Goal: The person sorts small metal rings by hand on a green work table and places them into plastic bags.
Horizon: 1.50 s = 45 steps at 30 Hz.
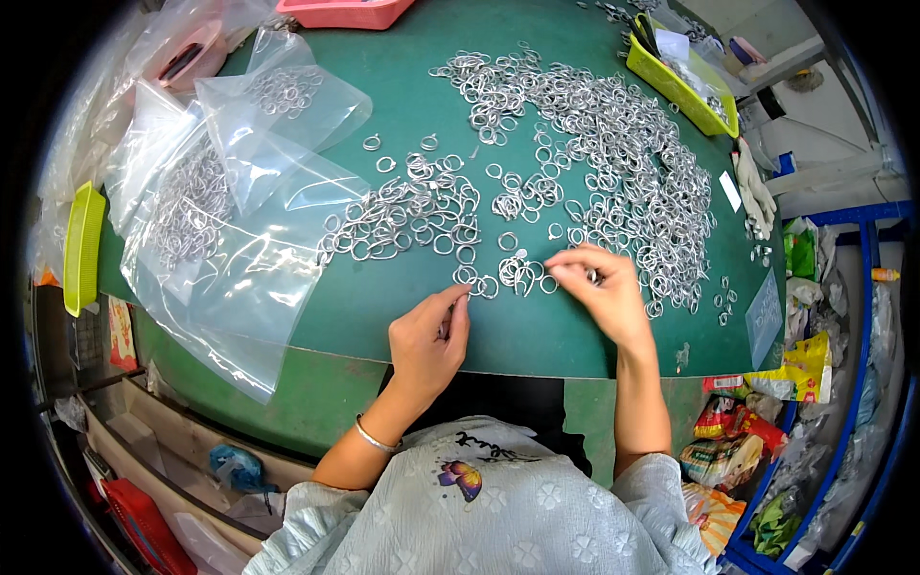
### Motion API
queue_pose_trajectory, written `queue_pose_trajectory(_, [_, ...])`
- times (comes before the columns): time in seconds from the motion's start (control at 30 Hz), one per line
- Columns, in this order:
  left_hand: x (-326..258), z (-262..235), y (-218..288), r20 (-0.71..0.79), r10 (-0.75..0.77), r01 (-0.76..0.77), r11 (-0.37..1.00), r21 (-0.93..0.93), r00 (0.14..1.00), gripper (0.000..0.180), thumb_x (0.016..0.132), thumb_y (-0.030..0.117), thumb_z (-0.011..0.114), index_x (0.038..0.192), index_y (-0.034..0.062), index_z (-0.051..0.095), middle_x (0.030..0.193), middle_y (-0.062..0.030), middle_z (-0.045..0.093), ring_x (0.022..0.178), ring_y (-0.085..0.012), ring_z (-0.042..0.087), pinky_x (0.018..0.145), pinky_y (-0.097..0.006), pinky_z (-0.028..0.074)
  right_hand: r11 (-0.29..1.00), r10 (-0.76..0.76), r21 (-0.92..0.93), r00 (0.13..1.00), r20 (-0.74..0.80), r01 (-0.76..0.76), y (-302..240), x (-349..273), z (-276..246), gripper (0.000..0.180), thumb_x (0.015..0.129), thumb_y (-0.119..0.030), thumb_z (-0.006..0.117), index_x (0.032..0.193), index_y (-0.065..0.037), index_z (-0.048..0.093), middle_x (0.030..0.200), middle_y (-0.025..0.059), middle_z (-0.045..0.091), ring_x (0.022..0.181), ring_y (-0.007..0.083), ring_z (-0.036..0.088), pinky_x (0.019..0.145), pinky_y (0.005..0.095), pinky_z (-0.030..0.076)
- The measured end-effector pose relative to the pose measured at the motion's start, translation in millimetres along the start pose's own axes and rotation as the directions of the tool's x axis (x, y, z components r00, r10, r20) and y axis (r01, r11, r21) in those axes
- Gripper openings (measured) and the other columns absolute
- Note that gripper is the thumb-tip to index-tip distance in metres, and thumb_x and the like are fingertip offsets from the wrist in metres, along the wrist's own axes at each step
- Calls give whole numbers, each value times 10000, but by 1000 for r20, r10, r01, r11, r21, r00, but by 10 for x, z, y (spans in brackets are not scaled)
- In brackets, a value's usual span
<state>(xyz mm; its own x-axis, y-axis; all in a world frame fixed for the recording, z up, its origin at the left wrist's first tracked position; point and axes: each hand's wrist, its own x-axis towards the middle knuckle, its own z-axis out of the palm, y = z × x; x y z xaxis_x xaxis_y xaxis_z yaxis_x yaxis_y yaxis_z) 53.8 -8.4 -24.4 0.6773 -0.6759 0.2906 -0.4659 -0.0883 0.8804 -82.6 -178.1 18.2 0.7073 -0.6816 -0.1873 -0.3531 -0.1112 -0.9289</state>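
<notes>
Metal rings (520, 272) lie between the left hand (423, 342), fingertips pinched narrow, and the right hand (610, 294), loosely curled; whether either grips one is unclear. Across the green counter (548, 337), a careless sweep could merge them into the larger pile (668, 196) at right.

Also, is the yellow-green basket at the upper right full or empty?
Not empty: silvery pieces and something white show inside the basket; how full, I cannot tell.
</notes>
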Motion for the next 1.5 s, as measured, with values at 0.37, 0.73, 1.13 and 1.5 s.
queue_pose_trajectory(0.37, [3,0,-4,2,-10,10,1000,-2,1000,154,763,-33,627,901,33,642,585,-64,526,427,-120,443,409,-249,349,711,-295,-646,952,85,278,-4,42,182,171,744,-106,680,911,-84,649,677,75,523,543,223,510,526,338,408])
queue_pose_trajectory(0.73, [3,-8,14,4,-7,7,1000,-6,1000,154,762,-32,627,902,32,642,594,-69,537,427,-124,446,411,-252,357,698,-52,692,950,307,-186,42,202,-132,109,887,-56,522,989,-26,542,866,44,520,663,102,447,576,209,368])
queue_pose_trajectory(1.13, [-2,-23,3,5,-21,21,1000,1,1000,151,765,-28,624,900,35,646,576,-69,518,425,-130,447,413,-256,358,996,-28,-78,992,122,38,-17,467,-93,123,802,-113,625,892,-30,635,797,60,592,659,206,565,587,331,454])
queue_pose_trajectory(1.5, [2,-16,-2,-11,10,-10,1000,-11,1000,158,761,-34,625,902,33,641,576,-69,519,421,-138,450,411,-258,364,975,63,206,993,100,-83,-26,591,47,50,865,-82,570,847,-44,597,842,15,538,654,93,461,514,217,374])
